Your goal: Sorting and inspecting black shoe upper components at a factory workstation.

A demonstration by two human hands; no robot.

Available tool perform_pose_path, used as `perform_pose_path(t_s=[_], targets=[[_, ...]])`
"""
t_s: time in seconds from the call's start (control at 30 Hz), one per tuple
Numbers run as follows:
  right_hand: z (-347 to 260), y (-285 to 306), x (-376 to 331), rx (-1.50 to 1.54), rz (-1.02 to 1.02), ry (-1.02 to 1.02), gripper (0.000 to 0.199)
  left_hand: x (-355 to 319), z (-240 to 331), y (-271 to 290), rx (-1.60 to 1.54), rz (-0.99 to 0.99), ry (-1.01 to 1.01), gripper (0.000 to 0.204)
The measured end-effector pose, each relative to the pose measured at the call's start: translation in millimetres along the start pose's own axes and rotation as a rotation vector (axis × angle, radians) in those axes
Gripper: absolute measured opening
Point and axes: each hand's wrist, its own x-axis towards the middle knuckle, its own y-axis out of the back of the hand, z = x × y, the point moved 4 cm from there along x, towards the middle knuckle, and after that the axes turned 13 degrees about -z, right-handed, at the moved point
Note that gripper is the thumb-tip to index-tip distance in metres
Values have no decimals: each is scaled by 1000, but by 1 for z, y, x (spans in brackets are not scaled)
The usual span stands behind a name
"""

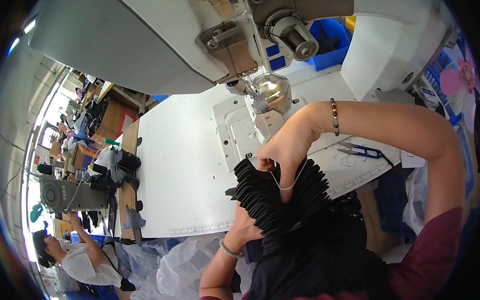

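Note:
A thick bundle of thin black pieces, likely fabric, fans out in two rows in front of my body at the table's near edge. My left hand is closed round its left side from below; the bundle hides most of the fingers. From above, my right hand reaches into the gap between the rows, fingers bent. A thin white band loops across the gap and around a finger of that hand. Just beyond stands the sewing machine's needle area, apart from the bundle.
Blue-handled thread snips lie on the white table to the right. The machine's body rises at the far side, a blue bin behind it. Clear plastic bags lie below. Another person works at the left.

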Motion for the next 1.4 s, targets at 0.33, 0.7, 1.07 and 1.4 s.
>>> perform_pose_path(t_s=[0.33,0.7,1.07,1.4], targets=[[-15,-58,-46,-406,791,49,100,4,0,5,158,-10,129,56],[26,-74,-24,85,961,604,121,1,-37,-6,-179,271,169,57],[51,-44,2,445,658,839,89,-46,-88,-33,-715,492,295,53],[24,-46,-4,-3,1095,727,12,-76,-105,-39,-1265,657,288,56]])
